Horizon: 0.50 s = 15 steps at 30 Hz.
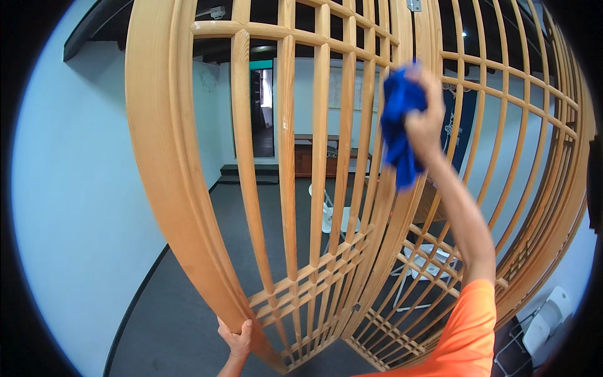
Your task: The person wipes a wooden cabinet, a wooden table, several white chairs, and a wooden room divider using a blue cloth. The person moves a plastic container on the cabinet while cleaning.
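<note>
A light wooden folding screen [160, 119] with lattice bars stands before me, its panels joined by metal hinges. My right hand [427, 116] is raised high and closed round a blue cloth [402, 119], which lies against the upright frame where two panels meet. Part of the cloth hangs down below the fingers, and the hand is slightly blurred. Low on the left, my left hand [237, 339] grips the outer edge of the left panel, its fingers wrapped round the wood and partly hidden behind it.
Behind the screen stand white folding chairs [433, 261] and a wooden cabinet [308, 160]. Another white folding chair [545, 323] is at the lower right. A pale wall [81, 169] rises at the left above the dark floor [169, 308]. Dark steps [250, 174] lead to a doorway.
</note>
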Each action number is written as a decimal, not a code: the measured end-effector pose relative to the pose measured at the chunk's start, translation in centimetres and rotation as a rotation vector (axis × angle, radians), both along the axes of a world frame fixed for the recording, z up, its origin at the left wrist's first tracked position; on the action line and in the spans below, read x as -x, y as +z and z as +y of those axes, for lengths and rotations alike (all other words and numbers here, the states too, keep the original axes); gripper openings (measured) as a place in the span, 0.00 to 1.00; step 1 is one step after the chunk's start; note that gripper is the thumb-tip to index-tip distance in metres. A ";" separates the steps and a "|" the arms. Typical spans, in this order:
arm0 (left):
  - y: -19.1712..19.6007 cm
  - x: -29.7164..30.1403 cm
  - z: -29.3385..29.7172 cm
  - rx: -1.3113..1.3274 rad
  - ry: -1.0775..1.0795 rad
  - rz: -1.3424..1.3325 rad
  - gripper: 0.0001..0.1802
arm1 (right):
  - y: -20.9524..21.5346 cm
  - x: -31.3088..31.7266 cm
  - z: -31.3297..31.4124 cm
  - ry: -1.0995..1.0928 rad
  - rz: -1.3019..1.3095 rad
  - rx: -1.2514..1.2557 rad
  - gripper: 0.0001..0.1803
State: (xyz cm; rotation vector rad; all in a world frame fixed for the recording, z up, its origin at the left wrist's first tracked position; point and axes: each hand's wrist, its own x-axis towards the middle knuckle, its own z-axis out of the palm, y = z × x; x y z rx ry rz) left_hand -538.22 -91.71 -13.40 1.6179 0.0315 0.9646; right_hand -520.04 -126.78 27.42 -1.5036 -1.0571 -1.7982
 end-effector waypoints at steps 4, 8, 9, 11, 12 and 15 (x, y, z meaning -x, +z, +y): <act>0.8 1.0 -0.4 -0.020 0.045 0.035 0.31 | 14.9 1.1 4.3 0.008 -0.278 -0.033 0.30; 0.3 -0.1 -1.0 0.001 0.011 -0.049 0.32 | 16.3 -1.9 8.1 -0.206 -0.308 0.127 0.25; 0.5 0.1 -0.9 -0.014 0.023 -0.055 0.31 | 14.2 -2.5 8.4 -0.254 -0.342 0.034 0.24; 1.1 -0.4 -1.0 -0.025 0.029 -0.089 0.29 | 10.0 -2.8 8.4 -0.225 -0.391 -0.056 0.25; 1.3 -0.2 -0.6 -0.040 0.053 -0.096 0.28 | 7.1 -3.2 8.7 -0.123 -0.381 -0.071 0.25; 1.8 0.2 -0.6 -0.015 0.036 -0.072 0.27 | 0.6 -2.2 7.8 -0.206 -0.306 0.006 0.28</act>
